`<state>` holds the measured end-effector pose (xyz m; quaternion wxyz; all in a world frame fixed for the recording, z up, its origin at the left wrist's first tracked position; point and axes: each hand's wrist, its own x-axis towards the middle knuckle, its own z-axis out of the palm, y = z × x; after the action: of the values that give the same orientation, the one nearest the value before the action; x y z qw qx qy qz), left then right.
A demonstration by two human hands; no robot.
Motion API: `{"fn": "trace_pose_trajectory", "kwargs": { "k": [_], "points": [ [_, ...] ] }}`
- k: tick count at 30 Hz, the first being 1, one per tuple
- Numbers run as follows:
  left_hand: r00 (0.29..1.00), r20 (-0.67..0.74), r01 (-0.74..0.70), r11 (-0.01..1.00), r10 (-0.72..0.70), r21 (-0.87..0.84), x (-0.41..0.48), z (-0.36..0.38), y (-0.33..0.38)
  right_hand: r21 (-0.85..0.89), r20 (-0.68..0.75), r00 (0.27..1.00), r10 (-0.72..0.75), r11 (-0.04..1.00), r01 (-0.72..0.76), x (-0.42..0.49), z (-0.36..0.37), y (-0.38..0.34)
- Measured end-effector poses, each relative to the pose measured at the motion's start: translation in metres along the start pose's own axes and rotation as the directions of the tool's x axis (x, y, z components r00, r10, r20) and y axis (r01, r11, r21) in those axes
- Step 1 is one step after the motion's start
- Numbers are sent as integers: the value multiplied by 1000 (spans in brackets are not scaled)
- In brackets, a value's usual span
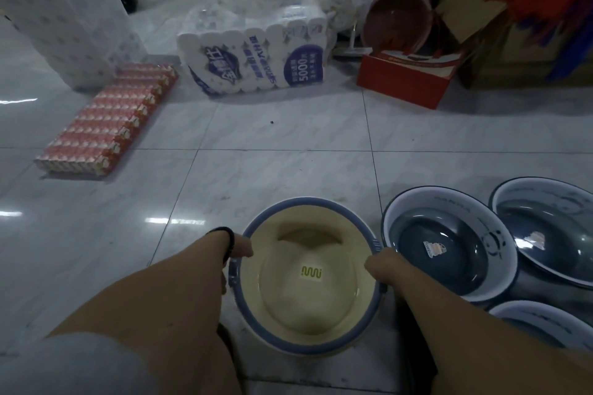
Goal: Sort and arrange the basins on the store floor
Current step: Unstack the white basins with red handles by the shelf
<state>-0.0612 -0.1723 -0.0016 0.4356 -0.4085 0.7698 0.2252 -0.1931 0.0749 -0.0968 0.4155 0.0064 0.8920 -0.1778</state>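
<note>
A cream basin with a blue rim [308, 295] sits low over the tiled floor in front of me, a small label on its bottom. My left hand [239, 248] grips its left rim and my right hand [383, 268] grips its right rim. Just right of it lies a dark blue basin with a white rim [449, 244], and further right a second one [545, 228]. The rim of a third dark blue basin [532, 317] shows below them, under my right forearm.
A pack of toilet rolls [253, 58] stands ahead, with a flat red packet bundle [109, 122] to its left and a tall wrapped bale [61, 13] behind. A red box [410, 74] and a brown basin [398, 19] sit at the back right.
</note>
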Motion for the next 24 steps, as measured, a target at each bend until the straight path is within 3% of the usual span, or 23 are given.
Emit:
{"fn": "trace_pose_trajectory", "kwargs": {
  "k": [3, 7, 10, 13, 18, 21, 24],
  "points": [
    [996, -82, -30, 992, 20, -120, -27, -12, 0, -121, -119, 987, -106, 988, 91, -11, -3, -12],
    [933, -310, -264, 935, 184, -238, -71, -35, -15, -146, -165, 923, -349, 934, 327, -66, 2, -62],
    [840, -467, -485, 767, 275, -421, -127, -41, -45, -59, -153, 804, -575, 817, 574, -126, 18, -107],
    [778, -566, -552, 726, 272, -410, -188, -24, -120, 82, -117, 688, -716, 683, 726, -206, 37, -145],
    [687, -722, -443, 740, -84, -507, -266, 70, -301, 65, 140, 427, -893, 438, 896, -367, 107, -201],
    [732, -605, -204, 746, -313, -634, -283, 169, -393, -3, 409, 305, -860, 333, 943, -452, 192, -218],
    [820, -372, 47, 699, -435, -714, -288, 281, -451, -141, 670, 279, -688, 250, 958, -511, 292, -204]
  ]
}}
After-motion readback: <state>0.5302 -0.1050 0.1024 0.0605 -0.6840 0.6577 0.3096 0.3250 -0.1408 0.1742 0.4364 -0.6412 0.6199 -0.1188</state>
